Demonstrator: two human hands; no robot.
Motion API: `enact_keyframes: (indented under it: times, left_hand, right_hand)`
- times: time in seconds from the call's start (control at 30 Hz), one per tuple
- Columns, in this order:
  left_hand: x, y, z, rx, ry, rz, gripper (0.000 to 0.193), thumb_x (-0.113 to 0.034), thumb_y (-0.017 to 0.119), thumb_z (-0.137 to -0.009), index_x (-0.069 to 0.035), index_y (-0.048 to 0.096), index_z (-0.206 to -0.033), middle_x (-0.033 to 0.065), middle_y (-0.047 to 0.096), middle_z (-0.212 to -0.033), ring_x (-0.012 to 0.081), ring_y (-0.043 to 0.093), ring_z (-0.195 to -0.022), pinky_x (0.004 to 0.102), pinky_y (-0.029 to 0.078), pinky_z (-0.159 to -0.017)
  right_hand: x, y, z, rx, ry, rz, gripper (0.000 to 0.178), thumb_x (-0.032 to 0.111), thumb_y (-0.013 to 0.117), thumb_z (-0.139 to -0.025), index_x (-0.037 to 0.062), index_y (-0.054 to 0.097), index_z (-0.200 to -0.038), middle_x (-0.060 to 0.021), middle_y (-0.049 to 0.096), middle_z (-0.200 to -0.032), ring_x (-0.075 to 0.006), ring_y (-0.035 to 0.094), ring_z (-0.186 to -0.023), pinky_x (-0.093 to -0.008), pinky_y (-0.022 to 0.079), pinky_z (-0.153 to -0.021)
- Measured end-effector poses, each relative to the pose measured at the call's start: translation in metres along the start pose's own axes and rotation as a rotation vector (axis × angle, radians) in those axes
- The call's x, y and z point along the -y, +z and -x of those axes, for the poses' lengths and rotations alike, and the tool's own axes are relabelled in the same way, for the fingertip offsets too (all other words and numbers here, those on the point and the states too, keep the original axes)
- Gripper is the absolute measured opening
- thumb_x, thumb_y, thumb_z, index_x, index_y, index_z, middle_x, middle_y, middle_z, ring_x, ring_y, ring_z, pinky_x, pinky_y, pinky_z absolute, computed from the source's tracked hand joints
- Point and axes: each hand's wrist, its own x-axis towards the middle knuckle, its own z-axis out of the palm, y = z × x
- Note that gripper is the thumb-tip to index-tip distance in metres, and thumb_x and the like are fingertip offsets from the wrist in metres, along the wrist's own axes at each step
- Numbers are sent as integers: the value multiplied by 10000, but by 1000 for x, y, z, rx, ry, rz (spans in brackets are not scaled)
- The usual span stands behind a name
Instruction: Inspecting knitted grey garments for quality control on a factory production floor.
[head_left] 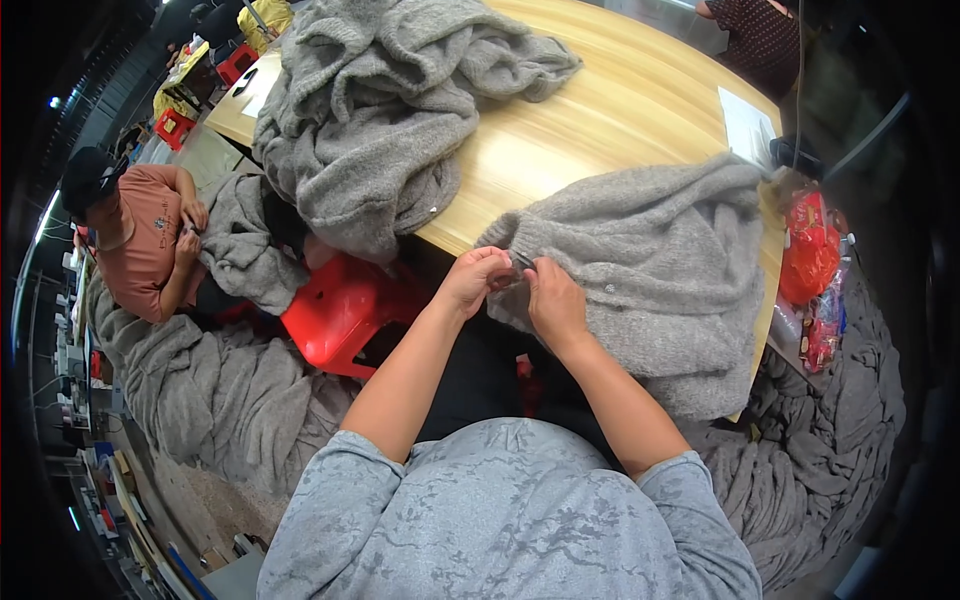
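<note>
A grey knitted garment (655, 260) hangs over the near edge of a pale wooden table (600, 110). My left hand (472, 280) pinches the garment's edge at its left corner. My right hand (553, 300) grips the same edge right beside it, and a small dark object (522, 262) shows between the two hands; what it is I cannot tell. Both hands meet over the table's edge, above my lap.
A heap of grey knitwear (380, 110) lies on the table's left part. A red plastic stool (340, 310) stands below the table. More grey garments (220, 390) cover the floor. A seated person (140, 240) at left handles another garment. White paper (748, 125) and red bags (808, 250) lie at right.
</note>
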Motion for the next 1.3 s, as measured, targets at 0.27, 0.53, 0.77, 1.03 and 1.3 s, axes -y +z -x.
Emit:
enact_keyframes:
  times: [0.27, 0.53, 0.77, 1.03, 1.3]
  left_hand:
    - [-9, 19, -2, -57, -39, -210, 134, -159, 545, -796, -64, 618, -855, 12, 603, -811, 137, 566, -798, 297, 424, -763]
    - [-93, -124, 46, -7, 155, -1599, 227, -208, 538, -798, 12, 573, -751, 151, 591, -729, 292, 576, -737, 388, 454, -677]
    - [-150, -49, 13, -114, 287, -1952, 233, -227, 558, -714, -47, 654, -829, 166, 631, -848, 319, 603, -815, 414, 472, -726]
    - [-146, -53, 25, -297, 108, -1925, 159, -169, 568, -684, -96, 645, -802, 123, 635, -840, 301, 591, -841, 398, 468, -724]
    - [-128, -79, 7, -285, 162, -1828, 170, -167, 577, -675, -89, 647, -809, 128, 637, -849, 295, 596, -842, 378, 466, -745]
  right_hand:
    - [-31, -47, -12, -118, 225, -171, 152, 168, 456, -886, 25, 494, -848, -177, 557, -697, -375, 541, -658, -438, 395, -555]
    - [-335, -220, -47, -312, 505, 571, 280, 234, 458, -854, -8, 597, -866, -175, 617, -779, -329, 603, -742, -422, 471, -656]
    - [-557, -295, -27, -403, 46, 612, 474, 45, 543, -739, 11, 481, -1208, -204, 472, -1232, -333, 452, -1128, -365, 372, -939]
    - [-254, -208, -114, -240, 60, 309, 368, 127, 498, -832, -42, 491, -1159, -207, 591, -994, -308, 570, -897, -360, 447, -789]
    - [124, -102, -24, 364, -189, -727, 337, 5, 529, -792, 18, 530, -1128, 36, 450, -680, -36, 411, -603, -174, 334, -534]
